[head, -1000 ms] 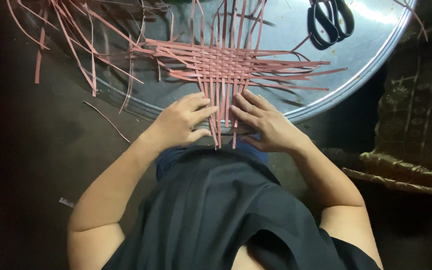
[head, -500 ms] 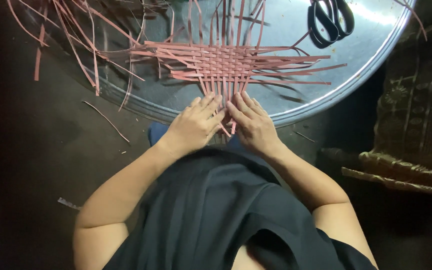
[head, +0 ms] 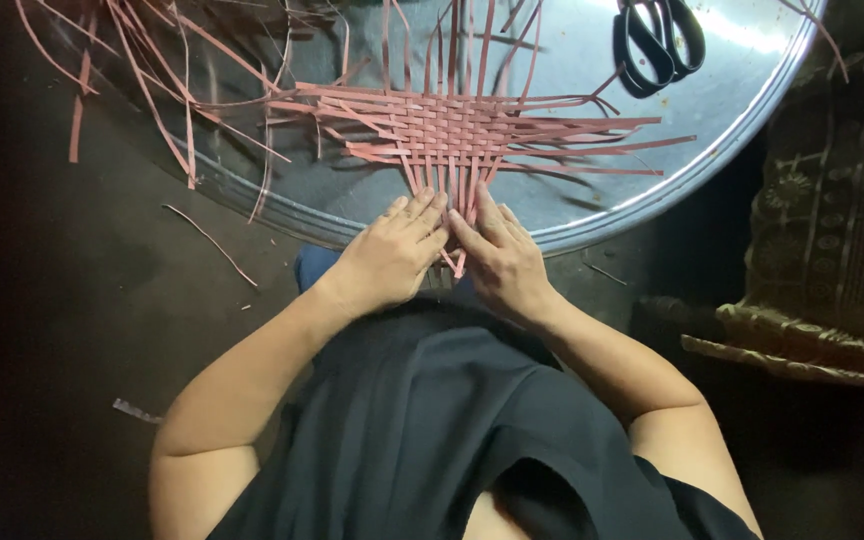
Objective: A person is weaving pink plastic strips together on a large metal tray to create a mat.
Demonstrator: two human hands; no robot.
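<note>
One woven mat of pink strips (head: pixel 457 128) lies on one round metal tray (head: pixel 592 215), with its loose strip ends pointing toward the person. The two hands are side by side at the near edge of the mat. The left hand (head: pixel 392 255) rests flat with fingers together on the strip ends. The right hand (head: pixel 500 258) presses its fingers on the ends beside it. One pair of black scissors (head: pixel 657 40) lies at the far right of the tray. Several loose pink strips (head: pixel 142 80) lie scattered at the left.

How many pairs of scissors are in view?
1. The black-handled scissors lie on the round metal tray at its upper right, beyond the woven pink strips; blades cut off by the frame.
</note>
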